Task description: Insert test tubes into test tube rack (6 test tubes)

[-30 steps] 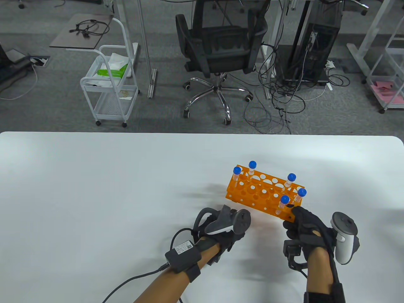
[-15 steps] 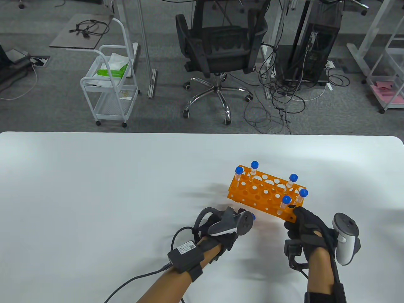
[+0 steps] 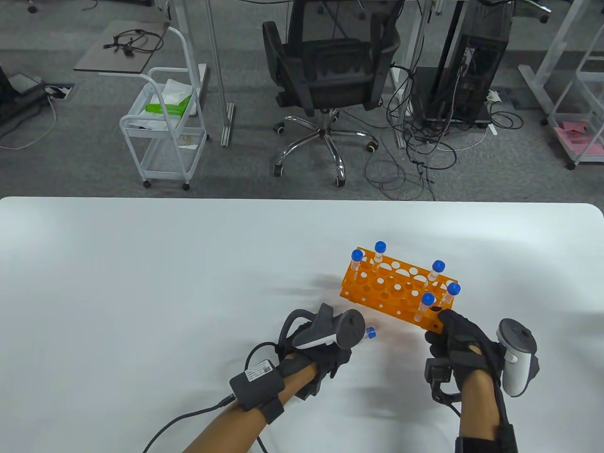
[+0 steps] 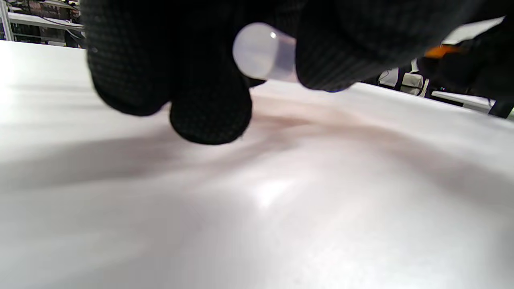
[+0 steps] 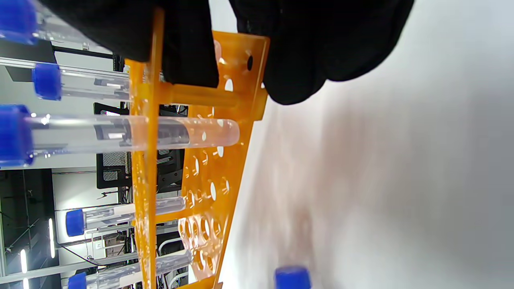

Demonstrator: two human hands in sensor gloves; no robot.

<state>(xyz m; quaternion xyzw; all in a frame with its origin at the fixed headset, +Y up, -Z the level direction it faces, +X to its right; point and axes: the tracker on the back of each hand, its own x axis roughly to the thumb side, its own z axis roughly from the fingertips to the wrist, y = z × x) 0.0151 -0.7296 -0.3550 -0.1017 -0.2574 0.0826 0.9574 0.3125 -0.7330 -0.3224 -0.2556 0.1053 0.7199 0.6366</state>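
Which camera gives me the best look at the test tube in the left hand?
The left wrist view: the tube shows its clear rounded end, gripped between the gloved fingers above the table. The table view shows only its blue cap past the left hand. The right wrist view shows just a blurred cap.

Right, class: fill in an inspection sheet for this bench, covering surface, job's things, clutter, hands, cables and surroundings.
Surface: white table, bare where visible.
Job's things: orange rack holds five blue-capped tubes; sixth tube is gripped in the left hand.
Clutter: nothing seen on the table.
Hands: left hand grips the sixth tube just above the table; right hand holds the rack's near corner.
Cables: glove lead trails from the left wrist.
Surroundings: office chair, white cart, floor cables.
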